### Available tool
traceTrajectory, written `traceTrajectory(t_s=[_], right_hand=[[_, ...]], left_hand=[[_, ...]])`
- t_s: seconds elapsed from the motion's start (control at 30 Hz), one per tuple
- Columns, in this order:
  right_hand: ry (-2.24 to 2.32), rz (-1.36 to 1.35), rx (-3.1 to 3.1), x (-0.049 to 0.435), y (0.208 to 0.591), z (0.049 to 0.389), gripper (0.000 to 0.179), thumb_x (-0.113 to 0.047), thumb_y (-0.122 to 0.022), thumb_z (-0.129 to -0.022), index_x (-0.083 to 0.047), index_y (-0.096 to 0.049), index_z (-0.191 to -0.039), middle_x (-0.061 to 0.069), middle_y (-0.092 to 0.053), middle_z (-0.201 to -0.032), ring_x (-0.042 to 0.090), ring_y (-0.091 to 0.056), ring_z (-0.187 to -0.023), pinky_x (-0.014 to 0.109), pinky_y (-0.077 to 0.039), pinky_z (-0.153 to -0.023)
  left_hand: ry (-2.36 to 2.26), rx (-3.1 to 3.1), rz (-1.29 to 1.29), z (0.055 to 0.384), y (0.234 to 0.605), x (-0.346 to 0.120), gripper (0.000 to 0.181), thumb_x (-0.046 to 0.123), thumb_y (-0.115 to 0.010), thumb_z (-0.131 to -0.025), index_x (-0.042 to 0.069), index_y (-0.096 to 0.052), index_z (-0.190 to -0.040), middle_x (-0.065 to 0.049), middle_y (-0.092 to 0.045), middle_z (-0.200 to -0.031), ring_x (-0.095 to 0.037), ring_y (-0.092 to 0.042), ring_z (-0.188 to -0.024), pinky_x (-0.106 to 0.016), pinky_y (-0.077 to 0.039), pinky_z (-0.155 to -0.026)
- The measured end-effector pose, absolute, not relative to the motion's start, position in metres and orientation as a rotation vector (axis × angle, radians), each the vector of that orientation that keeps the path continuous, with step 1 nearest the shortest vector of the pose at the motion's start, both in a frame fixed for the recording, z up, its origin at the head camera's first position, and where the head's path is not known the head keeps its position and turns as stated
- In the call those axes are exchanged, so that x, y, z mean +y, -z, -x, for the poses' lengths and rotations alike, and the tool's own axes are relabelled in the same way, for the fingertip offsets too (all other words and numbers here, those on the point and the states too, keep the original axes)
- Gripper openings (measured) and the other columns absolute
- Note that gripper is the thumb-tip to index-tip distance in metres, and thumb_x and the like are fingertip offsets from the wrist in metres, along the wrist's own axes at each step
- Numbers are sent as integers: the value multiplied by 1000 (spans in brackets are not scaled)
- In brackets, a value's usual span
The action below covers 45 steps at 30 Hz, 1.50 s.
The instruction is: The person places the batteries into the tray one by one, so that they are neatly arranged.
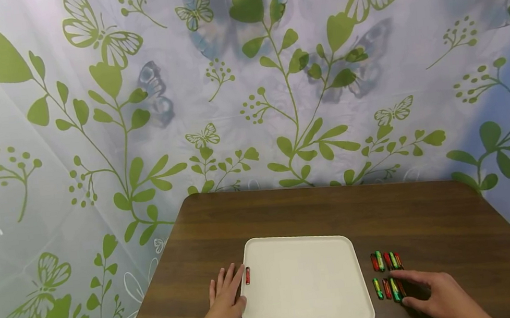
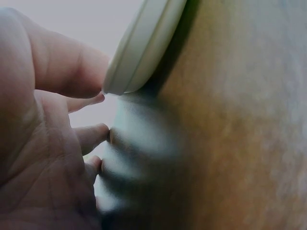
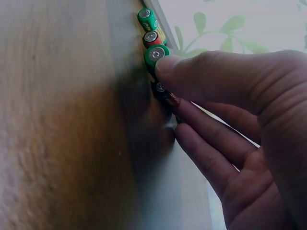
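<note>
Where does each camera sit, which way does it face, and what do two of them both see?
Head: worn on the head, facing forward and down at the tray, batteries and backdrop; the left grip and right grip show.
Left wrist: worn there, facing the tray's rim and table; only left grip shows.
Right wrist: worn there, facing the batteries and table; only right grip shows.
Shared: head and right wrist both show the batteries.

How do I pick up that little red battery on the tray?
I'd pinch the red battery by its two ends, coming straight down from above. It's a slim cylinder lying on its side, close along the left edge of the tray, so gripping its long sides could be cramped.
</note>
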State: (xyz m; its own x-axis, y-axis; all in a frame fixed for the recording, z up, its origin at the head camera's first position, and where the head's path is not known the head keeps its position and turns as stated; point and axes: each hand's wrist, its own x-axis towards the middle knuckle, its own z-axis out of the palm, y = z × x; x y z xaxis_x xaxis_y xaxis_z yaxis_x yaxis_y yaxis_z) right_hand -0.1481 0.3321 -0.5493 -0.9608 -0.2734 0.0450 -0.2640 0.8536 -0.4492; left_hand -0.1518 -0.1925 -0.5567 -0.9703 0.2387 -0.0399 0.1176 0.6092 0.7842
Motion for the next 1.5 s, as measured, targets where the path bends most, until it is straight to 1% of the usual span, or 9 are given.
traceTrajectory(t_s=[0.13,0.33,0.57,0.63,0.8,1.07,1.3,1.4,1.5], right_hand=[[711,506,3023,334,549,147,61,-35,-97,-80,-20,-77,-135,9,-82,-125,13,-77,-106,31,-63,-79],[722,554,3075,338,556,143,65,-29,-100,-76,-21,-77,-137,12,-82,-123,8,-77,-101,28,-62,-74],[787,610,3186,334,564,139,66,-15,-102,-68,-21,-80,-130,10,-84,-113,-3,-72,-93,25,-60,-67],[796,645,3212,333,564,139,67,-13,-103,-66,-21,-81,-129,10,-84,-111,-4,-72,-92,25,-60,-66],[787,654,3220,331,561,141,67,-18,-103,-68,-23,-80,-131,8,-84,-111,-1,-73,-93,27,-60,-67],[765,496,3123,327,555,141,60,-23,-101,-75,-22,-80,-131,7,-83,-120,2,-74,-97,28,-62,-72],[767,480,3144,327,551,139,59,-20,-100,-74,-23,-81,-129,6,-84,-117,1,-74,-98,28,-62,-73],[771,435,3145,327,545,141,56,-22,-100,-75,-24,-82,-128,4,-84,-117,0,-74,-99,29,-63,-75],[797,440,3166,324,539,145,53,-25,-100,-76,-23,-82,-126,2,-84,-117,2,-75,-101,30,-64,-76]], left_hand=[[-1292,2692,-298,151,557,-192,72,3,-58,-101,7,-38,-170,-30,-20,-179,-56,1,-167,-74,14,-126],[-1289,2700,-299,152,558,-192,72,3,-58,-101,7,-39,-170,-30,-22,-179,-57,-1,-167,-74,13,-126],[-1282,2704,-300,153,558,-193,72,3,-58,-101,7,-38,-170,-30,-22,-179,-56,-1,-167,-74,14,-126],[-1277,2706,-301,153,558,-194,72,3,-58,-101,7,-38,-170,-30,-22,-179,-56,-1,-167,-74,13,-126],[-1278,2709,-296,153,558,-193,72,3,-58,-101,7,-38,-170,-29,-22,-179,-56,0,-167,-74,13,-126],[-1282,2704,-293,153,558,-193,73,4,-59,-101,9,-39,-171,-29,-22,-179,-55,0,-167,-74,14,-126],[-1285,2702,-300,152,558,-193,73,4,-58,-101,8,-38,-171,-29,-21,-180,-55,0,-167,-74,14,-126],[-1289,2703,-300,153,558,-193,73,3,-58,-101,8,-38,-171,-29,-21,-179,-56,0,-167,-74,14,-126],[-1290,2707,-298,153,558,-193,73,3,-59,-100,8,-39,-170,-30,-22,-179,-56,0,-167,-75,14,-125]])
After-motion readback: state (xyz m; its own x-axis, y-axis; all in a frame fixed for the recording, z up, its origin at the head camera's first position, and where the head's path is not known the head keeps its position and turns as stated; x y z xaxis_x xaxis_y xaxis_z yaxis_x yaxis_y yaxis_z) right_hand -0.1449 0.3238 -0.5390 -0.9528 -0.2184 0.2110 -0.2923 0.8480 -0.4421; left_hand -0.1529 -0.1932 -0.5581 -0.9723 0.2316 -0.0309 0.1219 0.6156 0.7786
